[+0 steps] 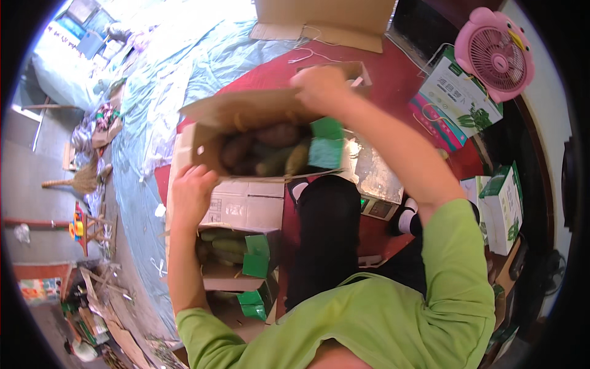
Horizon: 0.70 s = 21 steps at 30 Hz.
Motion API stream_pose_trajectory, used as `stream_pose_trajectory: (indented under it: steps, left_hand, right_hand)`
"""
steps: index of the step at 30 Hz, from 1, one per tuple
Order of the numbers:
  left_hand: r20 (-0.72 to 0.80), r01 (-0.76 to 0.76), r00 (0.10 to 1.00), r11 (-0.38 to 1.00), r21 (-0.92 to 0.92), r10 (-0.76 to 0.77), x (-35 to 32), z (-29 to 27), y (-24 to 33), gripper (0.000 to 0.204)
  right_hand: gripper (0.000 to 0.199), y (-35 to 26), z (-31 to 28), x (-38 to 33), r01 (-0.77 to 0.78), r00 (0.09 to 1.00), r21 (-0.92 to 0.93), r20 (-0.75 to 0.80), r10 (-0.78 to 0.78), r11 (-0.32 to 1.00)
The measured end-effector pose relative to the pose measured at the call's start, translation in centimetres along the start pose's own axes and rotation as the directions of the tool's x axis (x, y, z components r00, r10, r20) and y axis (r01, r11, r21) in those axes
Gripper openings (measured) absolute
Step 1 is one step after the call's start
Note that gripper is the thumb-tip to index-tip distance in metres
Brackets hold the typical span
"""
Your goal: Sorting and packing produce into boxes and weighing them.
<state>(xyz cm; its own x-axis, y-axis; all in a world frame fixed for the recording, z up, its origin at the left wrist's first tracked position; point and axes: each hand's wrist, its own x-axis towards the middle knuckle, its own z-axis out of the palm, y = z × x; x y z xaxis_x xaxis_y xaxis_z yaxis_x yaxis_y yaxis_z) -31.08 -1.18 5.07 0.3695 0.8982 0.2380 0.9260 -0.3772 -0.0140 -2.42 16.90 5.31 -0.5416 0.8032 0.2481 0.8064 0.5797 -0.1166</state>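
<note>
An open cardboard box (206,147) is held in front of me, a little left of centre. Inside lie several long, rounded pieces of produce (264,147), some reddish brown, some yellow-green. A green flap (327,144) folds over its right end. My left hand (193,187) is closed over the box's near left corner. Slightly blurred, my right hand (322,89) is closed at the right end of the raised far flap (246,107). Beneath the box's right side sits a metal-topped scale (375,175) with a lit green display.
Nearer me on the left stand more cardboard boxes, one with similar produce (227,246) and a green flap (255,255). A pink fan (495,55) stands at the far right above a white carton (458,92). Blue sheeting (138,184) covers the left floor beside red flooring (255,74).
</note>
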Motion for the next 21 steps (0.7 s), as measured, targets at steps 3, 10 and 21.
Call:
stream_pose_trajectory:
  steps: [3,10,21]
  left_hand:
    - [0.080,0.042,0.996,0.995,0.085,-0.049,-3.6,-0.1,-3.0,0.010]
    - [0.279,0.152,0.933,0.951,0.270,-0.228,-12.9,0.2,-8.3,0.013]
    - [0.349,0.410,0.833,0.902,0.131,-0.429,-11.0,2.8,-7.2,0.022]
  right_hand:
    - [0.015,-4.7,2.5,0.7,0.069,0.996,0.097,0.054,-0.075,0.993]
    - [0.016,-14.8,11.5,0.8,0.173,0.928,0.227,0.288,-0.235,0.959]
    - [0.027,-9.1,8.4,0.0,-0.006,0.910,0.376,0.385,-0.151,0.927]
